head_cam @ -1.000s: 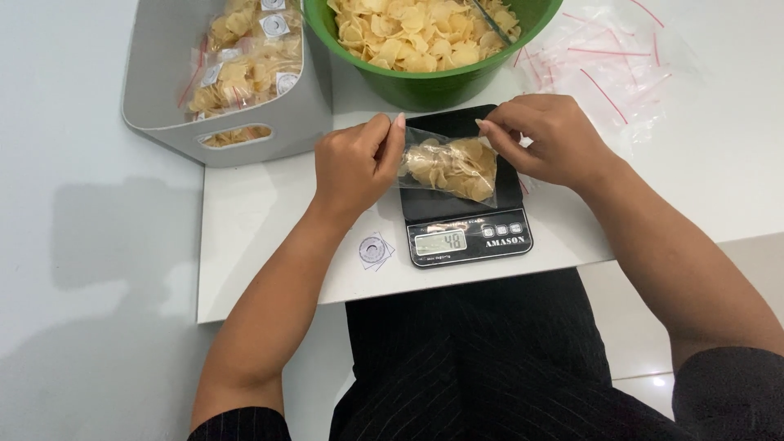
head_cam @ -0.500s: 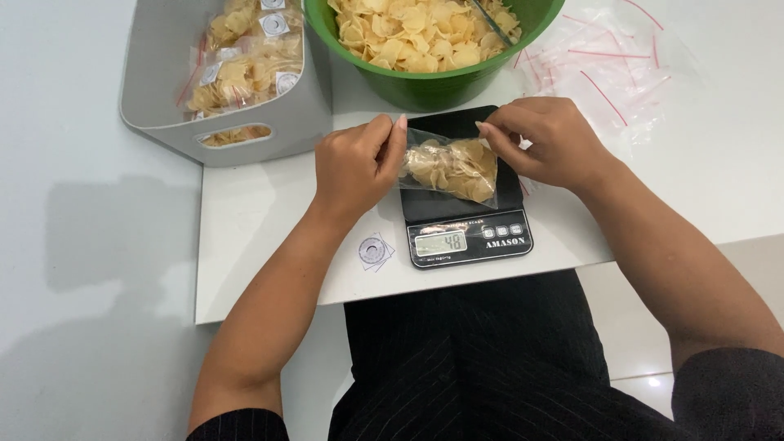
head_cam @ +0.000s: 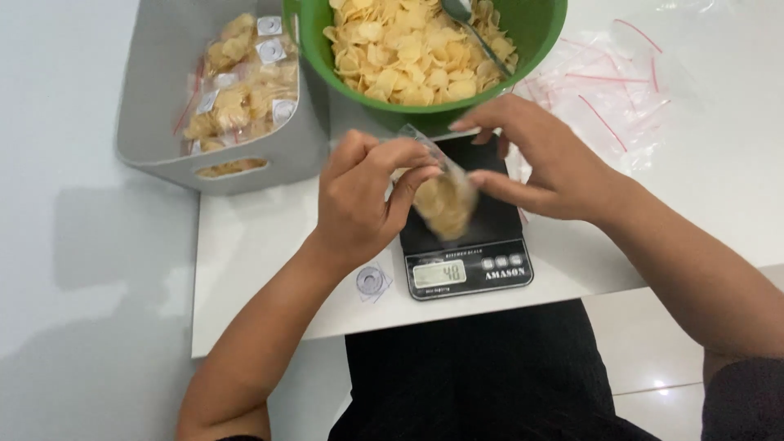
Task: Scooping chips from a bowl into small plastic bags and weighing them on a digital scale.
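Over the scale: left hand (head_cam: 359, 200) pinches the small clear bag of chips (head_cam: 441, 200) at its top; right hand (head_cam: 543, 159) sits half-open, fingertips touching its side.
Bag: looks light, floppy, slippery film; chips brittle, so I'd hold the top edge.
Underneath: black scale (head_cam: 469, 253), green bowl (head_cam: 539, 33) behind.

The left hand (head_cam: 359, 200) is curled, with its fingers bent in and its fingertips pinched together near the thumb, so the grip looks closed, and its back faces up. The right hand (head_cam: 543, 159) sits just beside it, fingers stretched toward the left hand and the thumb under them, though blur hides how tight its grip is. Both bare forearms come up from the bottom corners and lean in toward each other.
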